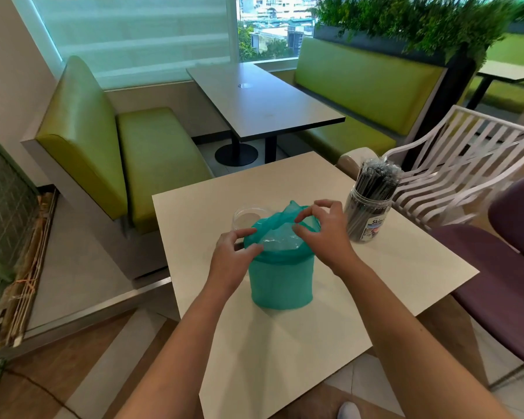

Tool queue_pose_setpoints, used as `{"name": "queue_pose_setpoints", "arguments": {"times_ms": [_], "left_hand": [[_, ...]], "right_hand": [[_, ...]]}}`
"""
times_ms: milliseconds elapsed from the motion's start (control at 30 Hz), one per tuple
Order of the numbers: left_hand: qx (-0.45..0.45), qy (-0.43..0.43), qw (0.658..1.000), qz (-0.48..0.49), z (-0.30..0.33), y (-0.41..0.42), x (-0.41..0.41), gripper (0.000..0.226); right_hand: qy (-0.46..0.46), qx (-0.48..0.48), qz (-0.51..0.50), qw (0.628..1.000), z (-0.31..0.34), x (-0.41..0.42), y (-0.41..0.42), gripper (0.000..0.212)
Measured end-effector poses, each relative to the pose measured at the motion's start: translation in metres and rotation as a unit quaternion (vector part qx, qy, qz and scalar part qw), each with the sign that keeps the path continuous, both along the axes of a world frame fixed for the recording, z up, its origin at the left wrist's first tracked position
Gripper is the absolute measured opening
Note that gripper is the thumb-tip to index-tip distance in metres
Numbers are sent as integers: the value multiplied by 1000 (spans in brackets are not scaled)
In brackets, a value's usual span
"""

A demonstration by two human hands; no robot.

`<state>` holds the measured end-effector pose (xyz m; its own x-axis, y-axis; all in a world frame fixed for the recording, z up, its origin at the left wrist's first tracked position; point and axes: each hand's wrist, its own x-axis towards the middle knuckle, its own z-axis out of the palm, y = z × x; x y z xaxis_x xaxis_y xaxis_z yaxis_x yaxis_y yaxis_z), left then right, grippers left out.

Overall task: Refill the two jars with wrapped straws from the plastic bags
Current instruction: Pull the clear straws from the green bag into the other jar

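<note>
A teal plastic bag (280, 281) stands upright in the middle of the white table (285, 343), with clear wrapped contents showing in its open mouth. My left hand (232, 257) pinches the bag's left rim. My right hand (322, 229) pinches the right rim and a raised flap of the bag. A clear jar (366, 216) packed with dark wrapped straws stands to the right, apart from the bag. Behind the bag, a second clear jar (247, 217) shows only its empty open top.
A white slatted chair (466, 164) and a purple chair (502, 267) stand to the right of the table. Green booth benches (109, 152) and a grey table (260, 101) lie beyond. The table's near edge is close to my body.
</note>
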<state>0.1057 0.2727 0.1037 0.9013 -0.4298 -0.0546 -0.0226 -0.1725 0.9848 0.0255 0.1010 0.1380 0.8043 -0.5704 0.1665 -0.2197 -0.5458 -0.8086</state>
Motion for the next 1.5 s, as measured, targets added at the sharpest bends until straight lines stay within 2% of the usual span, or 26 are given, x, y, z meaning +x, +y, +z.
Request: {"name": "queue_pose_setpoints", "arguments": {"times_ms": [67,167,400,467,533,633,700,833,1033,1200,1300,1500], "left_hand": [[19,-21,999,24,-1,-5,0,23],[46,-62,995,66,-1,-11,2,20],[-32,28,993,114,-2,-10,9,12],[-31,33,994,103,-1,-10,12,11],[-2,0,997,76,-2,-11,15,14],[48,-79,996,19,-2,-12,17,33],[57,-88,994,-29,-3,-13,18,49],[55,-54,993,-88,-2,-13,19,62],[78,-21,991,-104,2,-15,26,55],[73,67,990,-102,5,-16,27,57],[61,125,985,-102,3,-15,24,58],[89,138,980,-111,-9,-16,18,40]], "right_hand": [[11,23,32,999,-2,5,1,12],[38,45,65,996,-6,12,1,26],[84,99,80,988,-14,25,0,38],[85,123,78,986,-15,27,0,39],[85,136,77,984,-14,30,0,40],[85,139,72,984,-15,31,-2,30],[75,138,67,985,-16,31,-3,19],[45,209,75,974,-17,30,-4,24],[53,220,78,971,-16,29,-7,31],[92,233,72,965,-13,31,-11,25],[86,253,64,961,-14,33,-12,23],[59,292,2,955,-28,34,-15,23]]}}
